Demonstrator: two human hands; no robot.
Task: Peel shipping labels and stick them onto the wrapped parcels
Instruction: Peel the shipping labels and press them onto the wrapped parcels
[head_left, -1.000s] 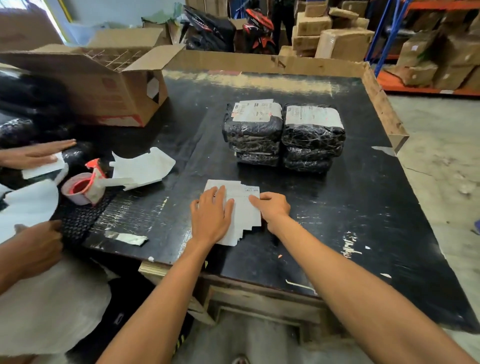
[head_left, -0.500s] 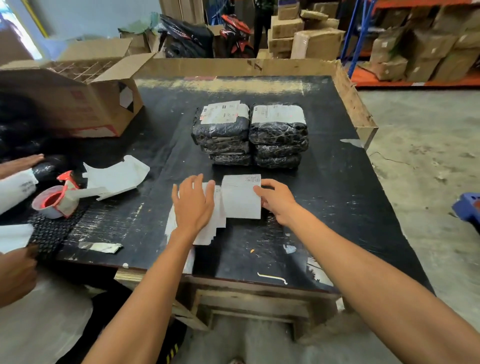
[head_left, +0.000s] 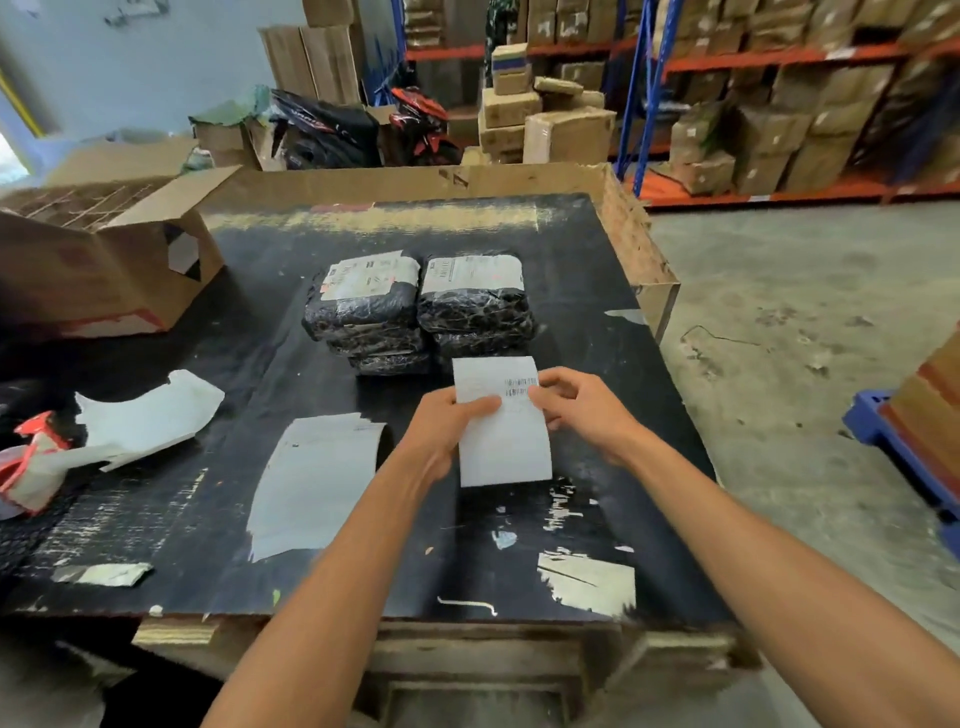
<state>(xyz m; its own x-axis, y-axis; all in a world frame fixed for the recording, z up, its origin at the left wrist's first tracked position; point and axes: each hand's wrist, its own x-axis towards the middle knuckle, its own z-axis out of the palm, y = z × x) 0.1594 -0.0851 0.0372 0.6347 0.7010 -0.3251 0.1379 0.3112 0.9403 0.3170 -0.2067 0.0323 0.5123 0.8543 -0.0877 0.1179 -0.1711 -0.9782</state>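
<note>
Head: white barcoded label (head_left: 501, 426), curled.

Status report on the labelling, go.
Left hand and right hand both pinch one shipping label, lifted off the table. Label stack lies left. Wrapped parcels ahead, path unobstructed.

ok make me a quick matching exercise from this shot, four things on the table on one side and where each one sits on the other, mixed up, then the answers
Things
1. held label
2. label stack
3. wrapped parcels
4. cardboard box

Places
A. far left of the table, flaps open
B. middle of the table, in two piles side by side
C. between the left hand and right hand, lifted off the table
D. flat on the table, left of the left forearm

Pairs: 1-C, 2-D, 3-B, 4-A
</note>
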